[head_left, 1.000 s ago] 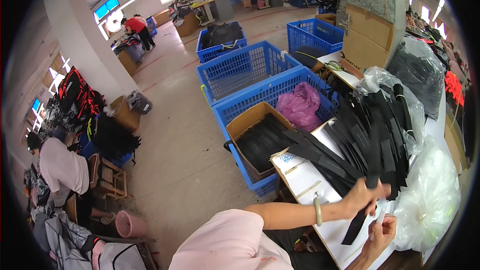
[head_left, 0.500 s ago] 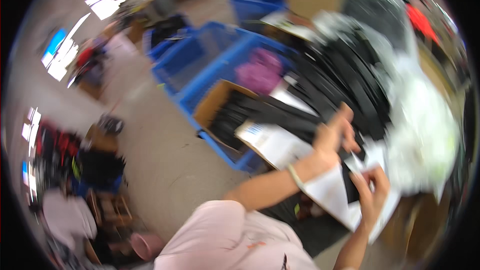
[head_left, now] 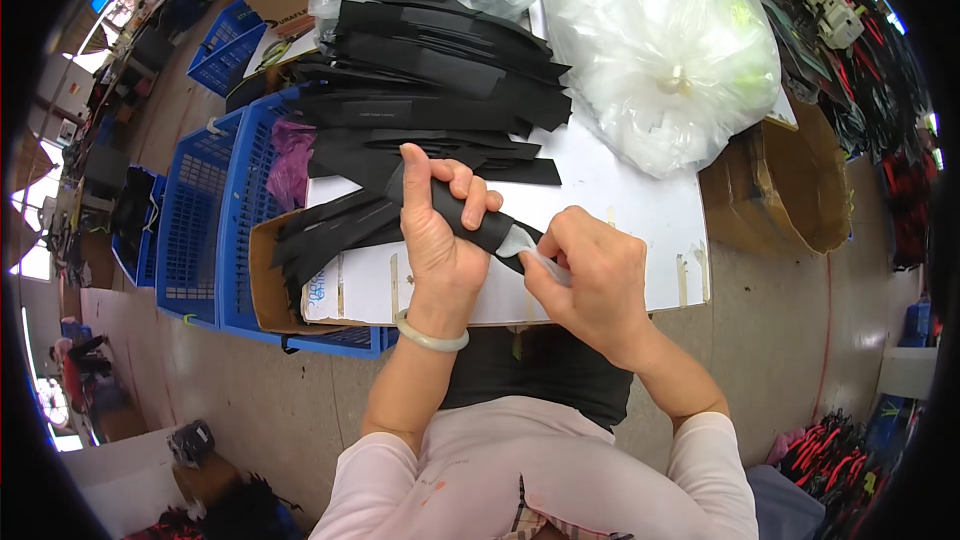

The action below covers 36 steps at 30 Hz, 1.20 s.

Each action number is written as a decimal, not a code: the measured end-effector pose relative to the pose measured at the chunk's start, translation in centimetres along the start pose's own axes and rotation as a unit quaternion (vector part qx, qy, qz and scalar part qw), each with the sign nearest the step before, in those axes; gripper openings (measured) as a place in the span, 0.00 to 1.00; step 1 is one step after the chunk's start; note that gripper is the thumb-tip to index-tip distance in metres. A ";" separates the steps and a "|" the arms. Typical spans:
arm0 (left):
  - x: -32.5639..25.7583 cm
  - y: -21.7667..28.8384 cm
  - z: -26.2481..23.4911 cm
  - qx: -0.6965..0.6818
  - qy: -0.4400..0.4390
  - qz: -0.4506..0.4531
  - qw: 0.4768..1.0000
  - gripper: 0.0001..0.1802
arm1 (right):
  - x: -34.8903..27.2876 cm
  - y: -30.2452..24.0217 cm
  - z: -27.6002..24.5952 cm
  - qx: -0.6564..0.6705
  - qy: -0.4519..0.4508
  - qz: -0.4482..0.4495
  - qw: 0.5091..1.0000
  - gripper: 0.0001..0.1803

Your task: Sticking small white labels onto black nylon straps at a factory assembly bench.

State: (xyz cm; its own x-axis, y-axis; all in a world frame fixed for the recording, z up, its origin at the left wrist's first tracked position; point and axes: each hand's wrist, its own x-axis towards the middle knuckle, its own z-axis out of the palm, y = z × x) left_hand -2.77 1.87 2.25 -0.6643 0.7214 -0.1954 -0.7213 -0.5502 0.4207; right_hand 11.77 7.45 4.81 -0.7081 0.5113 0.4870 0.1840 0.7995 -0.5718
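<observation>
My left hand is closed around a black fabric strip, its thumb pointing up along the edge. At the strip's right end, a thin whitish, translucent piece sticks out of the black opening. My right hand pinches that piece between thumb and fingers; its far end is hidden in the strip. Both hands are above the front of a white-topped table. Just beyond them lie bundled black fabric strips in several layers.
A large clear bag of whitish pieces fills the back right of the table. Blue crates stand at the left, one with a pink bag. A cardboard box of black strips adjoins the table; another open box is at right.
My view has swung round, so the table now lies straight ahead. The hands have come together on the strip, and the whitish piece now sits in its end.
</observation>
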 end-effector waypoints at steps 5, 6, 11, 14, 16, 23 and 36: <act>-0.2 -0.4 0.3 0.005 0.011 -0.004 1.000 0.25 | -0.1 0.0 0.7 -0.004 0.007 -0.011 1.000 0.12; -0.3 -0.5 0.3 0.009 0.009 -0.010 1.000 0.24 | 0.0 0.0 1.0 0.006 0.006 -0.012 1.000 0.12; 0.6 0.4 -0.6 -0.040 0.012 -0.039 0.998 0.25 | 0.4 0.8 -1.1 0.127 -0.061 0.013 0.990 0.13; 0.9 0.4 -0.7 -0.091 0.011 -0.069 0.993 0.25 | -0.5 0.6 -2.0 0.149 -0.100 0.087 0.980 0.13; 0.6 -0.6 -0.2 -0.086 -0.002 -0.083 0.993 0.25 | -0.5 1.3 -0.8 0.143 -0.058 0.011 0.988 0.14; 0.4 -0.4 0.3 -0.117 -0.007 -0.112 0.987 0.24 | -0.5 1.7 -0.7 0.128 0.003 -0.057 0.990 0.10; 0.5 -0.6 0.4 -0.106 -0.024 -0.114 0.987 0.24 | -1.9 2.4 1.2 0.035 -0.006 -0.068 0.997 0.21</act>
State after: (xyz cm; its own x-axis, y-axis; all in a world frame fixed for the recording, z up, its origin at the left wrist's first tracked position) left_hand -2.55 2.71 2.21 -0.4729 0.8534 -0.2191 -0.8796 -0.4428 0.1739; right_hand 12.77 8.01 1.74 -0.7316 0.3952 0.5555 0.0377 0.8370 -0.5459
